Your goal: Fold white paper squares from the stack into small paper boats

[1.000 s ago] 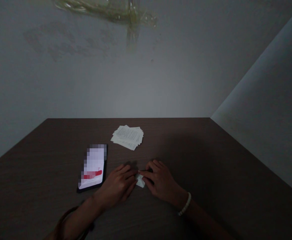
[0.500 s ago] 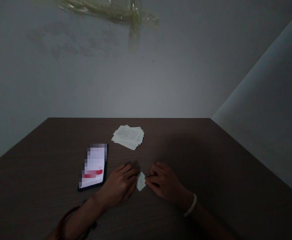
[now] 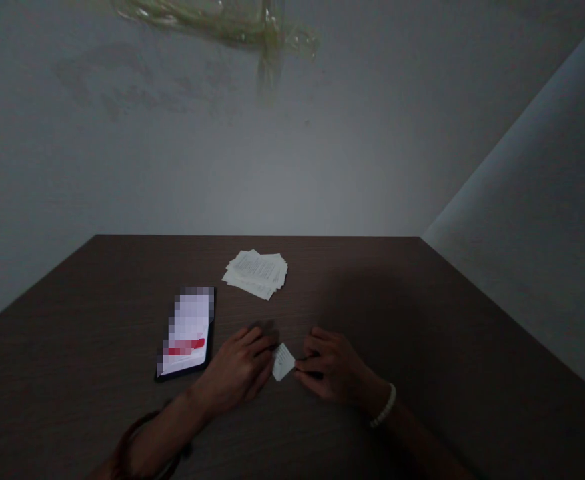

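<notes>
A small folded piece of printed paper [image 3: 283, 363] lies on the brown table between my hands, one corner pointing right. My left hand [image 3: 242, 363] rests on the table with its fingers closed at the paper's left edge, covering part of it. At the right corner, the thumb and fingers of my right hand [image 3: 336, 367] pinch the paper's tip. Its other fingers are curled. Farther back lies a loose stack of printed paper sheets [image 3: 257, 273].
A phone [image 3: 186, 333] with a lit, partly blurred screen lies left of my left hand. The brown table [image 3: 122, 267] meets a grey wall [image 3: 292, 167] at its back edge. Yellowish tape [image 3: 212, 27] sticks to the wall high up.
My right hand has shifted slightly right, and more of the paper shows between my hands. My left hand stays nearly in place.
</notes>
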The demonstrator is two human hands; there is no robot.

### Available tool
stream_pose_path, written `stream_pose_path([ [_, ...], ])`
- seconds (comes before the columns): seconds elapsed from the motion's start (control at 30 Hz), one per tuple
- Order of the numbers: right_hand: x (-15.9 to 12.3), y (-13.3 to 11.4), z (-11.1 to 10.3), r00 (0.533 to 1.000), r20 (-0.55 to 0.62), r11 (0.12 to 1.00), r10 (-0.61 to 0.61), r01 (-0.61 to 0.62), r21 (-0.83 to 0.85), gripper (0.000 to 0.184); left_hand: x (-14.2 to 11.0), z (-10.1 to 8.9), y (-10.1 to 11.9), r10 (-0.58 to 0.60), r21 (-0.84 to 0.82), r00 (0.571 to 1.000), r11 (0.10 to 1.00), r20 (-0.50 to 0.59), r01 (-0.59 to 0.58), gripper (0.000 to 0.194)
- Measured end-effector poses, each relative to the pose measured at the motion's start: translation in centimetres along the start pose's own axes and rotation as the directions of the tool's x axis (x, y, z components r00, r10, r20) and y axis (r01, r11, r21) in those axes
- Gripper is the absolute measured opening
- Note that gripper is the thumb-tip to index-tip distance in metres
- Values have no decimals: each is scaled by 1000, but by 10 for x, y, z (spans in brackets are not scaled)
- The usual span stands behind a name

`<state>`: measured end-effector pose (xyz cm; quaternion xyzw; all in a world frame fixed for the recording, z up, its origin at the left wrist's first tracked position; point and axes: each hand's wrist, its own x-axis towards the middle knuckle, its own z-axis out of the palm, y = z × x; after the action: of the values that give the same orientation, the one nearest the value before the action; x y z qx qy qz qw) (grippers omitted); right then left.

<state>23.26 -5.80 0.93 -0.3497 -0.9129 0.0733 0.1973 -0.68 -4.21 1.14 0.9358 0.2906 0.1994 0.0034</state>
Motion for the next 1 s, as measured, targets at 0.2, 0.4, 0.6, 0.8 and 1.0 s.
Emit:
stream_pose_path([
  [0.2,5,0,2,998,-46,995,31,-27,94,11,-3,-1,0,-45,-55,999,997,-8,45,20],
  [0.4,6,3,4,994,-100,991,34,-21,129,11,-3,-8,2,71,-157,996,986,56,-61,32],
  [0.6,6,1,3,996,-78,988,54,-41,150,5,-1,-5,1,75,-195,991,979,115,-51,22],
  [0.8,7,-1,2,996,-60,987,64,-54,149,14,0,-8,2,80,-227,992,972,96,-57,17],
  [1.0,7,0,3,995,-77,990,55,-45,131,14,0,-4,2,82,-175,997,981,-4,-82,19],
])
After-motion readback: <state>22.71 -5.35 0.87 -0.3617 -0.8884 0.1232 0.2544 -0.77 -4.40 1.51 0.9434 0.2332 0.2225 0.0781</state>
